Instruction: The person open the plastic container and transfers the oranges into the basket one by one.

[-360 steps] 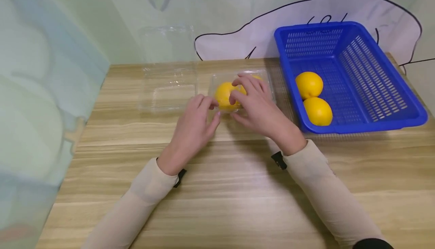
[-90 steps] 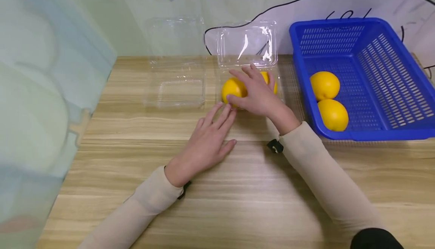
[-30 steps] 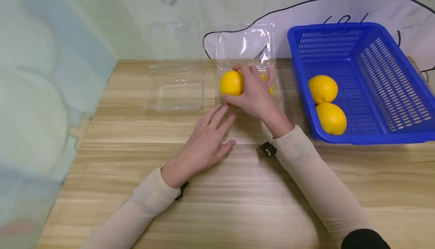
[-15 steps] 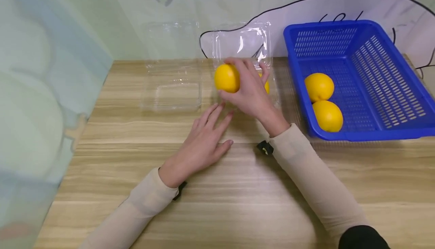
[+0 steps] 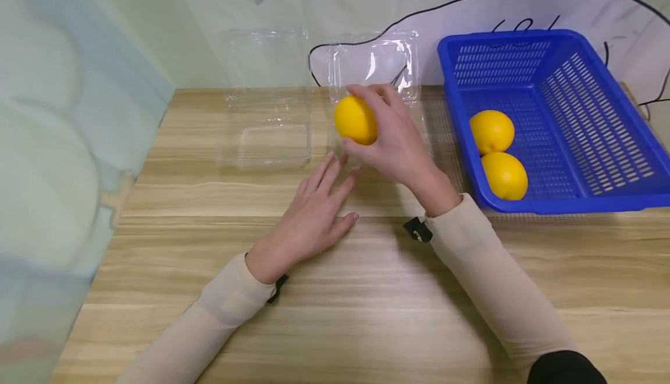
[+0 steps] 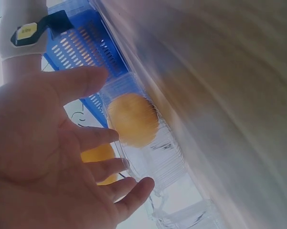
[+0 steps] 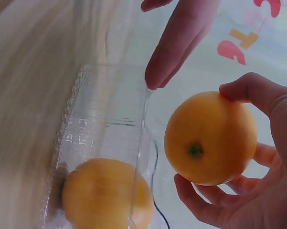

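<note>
My right hand (image 5: 400,139) grips an orange (image 5: 355,120) between thumb and fingers, raised above a clear plastic clamshell box (image 5: 373,61) whose lid stands up against the wall. In the right wrist view the held orange (image 7: 210,138) shows its green stem end. A second orange (image 7: 105,193) sits inside that box; in the head view my right hand hides it. My left hand (image 5: 309,215) has its fingers stretched out, fingertips at the front rim of the box, and holds nothing. In the left wrist view the boxed orange (image 6: 132,119) shows through the plastic wall.
Left of it stands another clear clamshell box (image 5: 269,134) with its lid up. A blue slatted basket (image 5: 562,203) at the right holds two oranges (image 5: 492,132) along its left side. The wooden table (image 5: 293,326) meets a printed wall at the back.
Twelve seconds ago both hands were at the box with its lid lowered; later the lid stands up. Over the last second my right hand has lifted one orange out. My left hand stays nearly still.
</note>
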The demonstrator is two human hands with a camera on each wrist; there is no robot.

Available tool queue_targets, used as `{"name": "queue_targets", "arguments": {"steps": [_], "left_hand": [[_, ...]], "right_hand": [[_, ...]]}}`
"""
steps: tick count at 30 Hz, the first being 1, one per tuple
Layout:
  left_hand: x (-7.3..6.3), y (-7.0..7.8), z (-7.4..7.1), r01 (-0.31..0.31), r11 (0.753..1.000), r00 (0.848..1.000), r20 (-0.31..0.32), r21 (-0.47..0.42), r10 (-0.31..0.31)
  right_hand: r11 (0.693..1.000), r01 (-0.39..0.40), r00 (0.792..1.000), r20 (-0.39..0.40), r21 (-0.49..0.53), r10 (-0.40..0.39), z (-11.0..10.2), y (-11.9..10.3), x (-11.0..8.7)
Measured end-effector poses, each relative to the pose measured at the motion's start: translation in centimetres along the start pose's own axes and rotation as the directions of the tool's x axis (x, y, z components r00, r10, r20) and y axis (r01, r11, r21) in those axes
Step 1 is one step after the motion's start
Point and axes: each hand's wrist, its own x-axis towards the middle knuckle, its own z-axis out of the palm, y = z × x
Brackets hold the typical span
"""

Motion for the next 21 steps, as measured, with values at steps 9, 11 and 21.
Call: {"name": "queue_targets", "arguments": {"steps": [9,11,21], "left_hand": [[0.1,0.0,0.2,-0.003,1.0,1.0,-0.01,0.015,0.003],[0.1,0.0,0.1,-0.001,1.0,1.0,-0.003,0.013,0.001],[0.1,0.0,0.2,0.016,1.0,1.0,0.022,0.008,-0.017]], "right_hand": [[1.0,0.003,0.999,-0.032,-0.005,-0.003,-2.0,-0.1,-2.2],[1.0,0.009,0.999,-0.045,-0.003,-0.009,-2.4,0.0,-2.7],[0.998,-0.061,0.995,-0.071,0.029,0.063,-5.0,1.0,-5.4]]}}
